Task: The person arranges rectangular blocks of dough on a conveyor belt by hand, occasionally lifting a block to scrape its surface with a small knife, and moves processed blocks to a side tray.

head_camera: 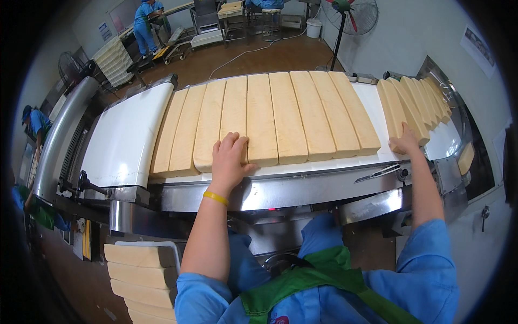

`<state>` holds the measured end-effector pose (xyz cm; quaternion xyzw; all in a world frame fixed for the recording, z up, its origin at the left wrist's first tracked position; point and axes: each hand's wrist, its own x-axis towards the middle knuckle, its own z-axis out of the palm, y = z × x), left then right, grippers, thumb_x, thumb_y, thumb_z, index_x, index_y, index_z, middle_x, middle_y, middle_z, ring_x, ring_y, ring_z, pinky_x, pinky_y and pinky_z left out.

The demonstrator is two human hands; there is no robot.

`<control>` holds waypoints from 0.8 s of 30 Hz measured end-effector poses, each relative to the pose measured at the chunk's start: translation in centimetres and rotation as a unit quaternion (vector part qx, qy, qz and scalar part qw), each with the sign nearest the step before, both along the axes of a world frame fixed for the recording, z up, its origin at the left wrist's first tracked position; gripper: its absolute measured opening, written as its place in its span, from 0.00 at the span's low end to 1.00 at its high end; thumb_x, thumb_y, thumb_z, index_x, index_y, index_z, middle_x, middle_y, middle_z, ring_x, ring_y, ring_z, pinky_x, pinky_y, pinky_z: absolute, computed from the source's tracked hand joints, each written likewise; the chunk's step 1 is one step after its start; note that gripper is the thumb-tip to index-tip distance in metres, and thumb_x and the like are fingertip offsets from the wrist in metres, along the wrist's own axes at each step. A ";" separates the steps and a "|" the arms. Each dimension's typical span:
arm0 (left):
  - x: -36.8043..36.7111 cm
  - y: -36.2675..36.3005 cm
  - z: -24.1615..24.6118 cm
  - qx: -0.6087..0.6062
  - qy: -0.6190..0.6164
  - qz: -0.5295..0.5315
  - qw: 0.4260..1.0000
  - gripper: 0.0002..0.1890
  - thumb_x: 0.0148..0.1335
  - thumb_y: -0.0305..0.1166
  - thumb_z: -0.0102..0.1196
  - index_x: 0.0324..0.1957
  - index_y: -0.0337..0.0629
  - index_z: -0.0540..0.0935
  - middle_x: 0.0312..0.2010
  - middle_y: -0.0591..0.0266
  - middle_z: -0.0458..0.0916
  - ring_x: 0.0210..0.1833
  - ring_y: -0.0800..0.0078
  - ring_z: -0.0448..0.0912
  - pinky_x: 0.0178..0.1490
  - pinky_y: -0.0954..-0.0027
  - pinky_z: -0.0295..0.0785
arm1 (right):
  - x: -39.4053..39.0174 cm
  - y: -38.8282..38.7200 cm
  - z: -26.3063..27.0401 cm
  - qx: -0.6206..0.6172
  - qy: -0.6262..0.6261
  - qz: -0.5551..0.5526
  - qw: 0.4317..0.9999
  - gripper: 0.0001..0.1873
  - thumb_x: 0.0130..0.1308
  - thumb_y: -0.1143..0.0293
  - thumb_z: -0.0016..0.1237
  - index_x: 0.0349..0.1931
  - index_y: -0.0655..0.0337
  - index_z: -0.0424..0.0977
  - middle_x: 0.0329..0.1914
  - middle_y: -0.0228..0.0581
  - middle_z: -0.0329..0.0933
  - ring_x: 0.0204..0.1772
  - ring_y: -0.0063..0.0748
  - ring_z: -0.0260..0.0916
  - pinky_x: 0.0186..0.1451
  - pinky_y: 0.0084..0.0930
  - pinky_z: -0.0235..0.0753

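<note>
Long pale-yellow blocks [261,117] lie side by side in a row on a white conveyor belt [366,95] before me. My left hand [230,160] is at the near end of one block [234,107], fingers over its top and thumb low by the front; the palm's contact is hidden. To the right, past a gap in the row, my right hand [404,139] holds the near end of another block [390,109]. More blocks [421,101] stand slanted behind it towards the machine at the right. A slim metal-handled knife [376,173] lies on the steel front rail.
A white plate [129,133] and a steel roller [64,137] stand at left. Stacked blocks [139,275] are below my left arm. A handle [93,184] juts out at front left. Beyond are a floor fan [350,16], a cable [247,52] and a co-worker [145,28].
</note>
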<state>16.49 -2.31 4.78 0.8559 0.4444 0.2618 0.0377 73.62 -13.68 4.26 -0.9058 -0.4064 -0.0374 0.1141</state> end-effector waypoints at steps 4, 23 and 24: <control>1.2 0.4 0.3 -0.016 -0.005 -0.007 1.000 0.40 0.37 0.38 0.76 0.57 0.45 0.75 0.61 0.55 0.71 0.66 0.57 0.66 0.70 0.53 0.55 | 7.1 -2.3 -1.2 0.212 0.240 0.032 0.947 0.37 0.55 0.55 0.55 0.64 0.63 0.67 0.57 0.51 0.75 0.62 0.45 0.72 0.65 0.35 0.69; 3.3 -1.0 1.1 -0.006 0.024 -0.029 0.999 0.36 0.43 0.42 0.73 0.57 0.44 0.75 0.59 0.54 0.70 0.65 0.58 0.67 0.70 0.52 0.55 | -5.6 3.1 -0.3 0.129 0.171 0.213 0.953 0.42 0.49 0.63 0.58 0.66 0.68 0.61 0.61 0.57 0.72 0.60 0.45 0.73 0.62 0.33 0.71; 3.9 -1.0 1.2 -0.003 0.020 -0.041 0.999 0.37 0.43 0.42 0.74 0.57 0.45 0.75 0.59 0.54 0.70 0.65 0.58 0.67 0.70 0.51 0.56 | -3.6 3.7 -0.2 0.136 0.190 0.188 0.954 0.40 0.51 0.63 0.57 0.66 0.67 0.61 0.60 0.57 0.72 0.60 0.45 0.73 0.62 0.34 0.71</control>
